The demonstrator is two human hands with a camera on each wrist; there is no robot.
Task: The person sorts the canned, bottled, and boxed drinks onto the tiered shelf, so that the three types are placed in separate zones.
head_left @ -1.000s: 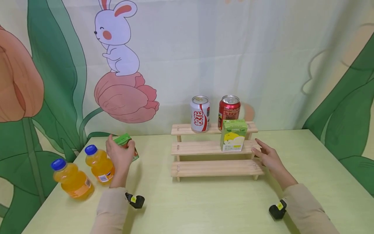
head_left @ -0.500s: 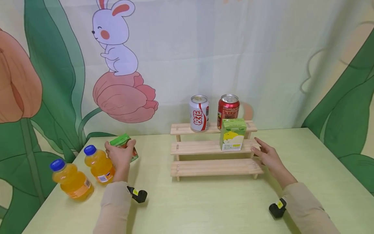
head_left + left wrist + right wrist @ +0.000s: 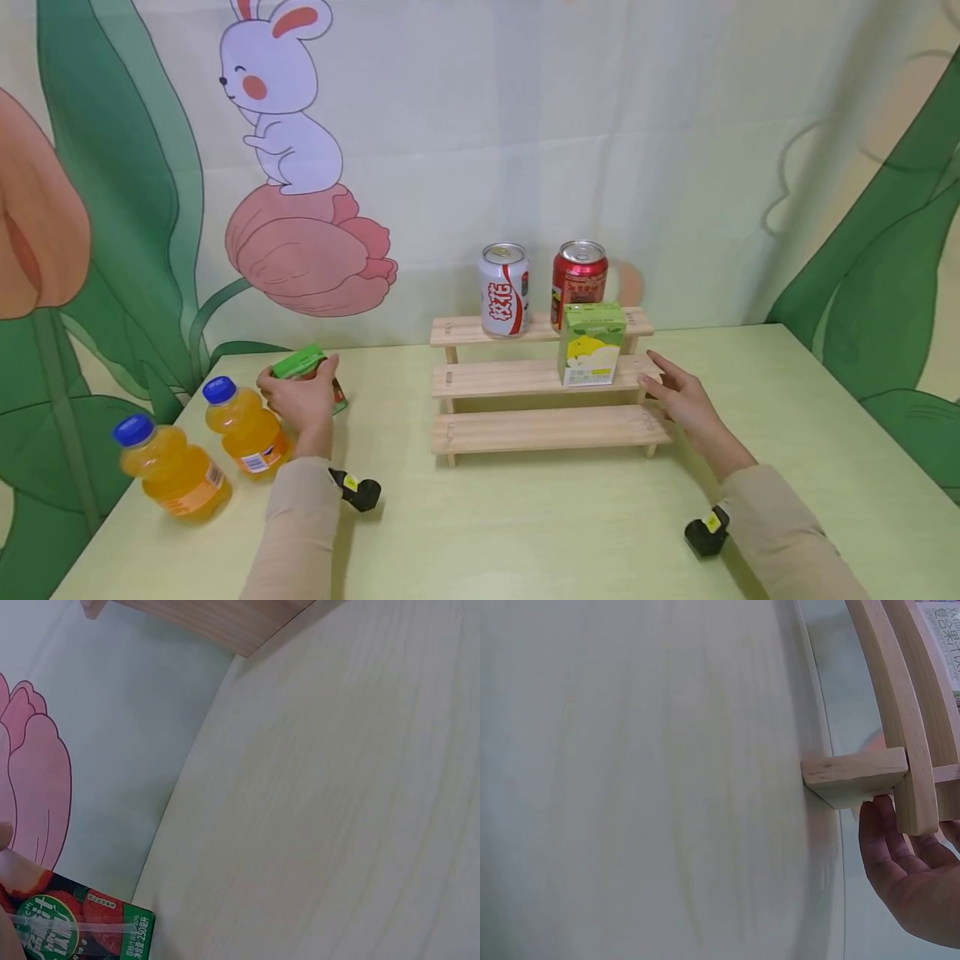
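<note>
My left hand [image 3: 303,404] grips a green and red juice carton [image 3: 300,362] at the table's back left. The fingers and palm cover much of it; in the left wrist view its strawberry-printed side [image 3: 97,922] shows at the lower left corner. On the right, my right hand [image 3: 688,407] holds the end of a three-step wooden rack [image 3: 510,429], thumb by the middle step and fingers behind. In the right wrist view those fingers [image 3: 881,851] bend around the rack's end. A green juice carton with yellow fruit [image 3: 592,346] stands on the middle step.
A white can [image 3: 504,292] and a red can [image 3: 579,275] stand on the top step, the red one partly hidden by the green carton. Two orange drink bottles, one nearer [image 3: 176,475] and one farther [image 3: 247,429], stand left of my left hand. A printed curtain [image 3: 420,167] hangs behind.
The head view has turned slightly, so the scene sits a little farther left. My left wrist has swung slightly rightward relative to the bottles, the carton still in hand. The right hand stays at the rack.
</note>
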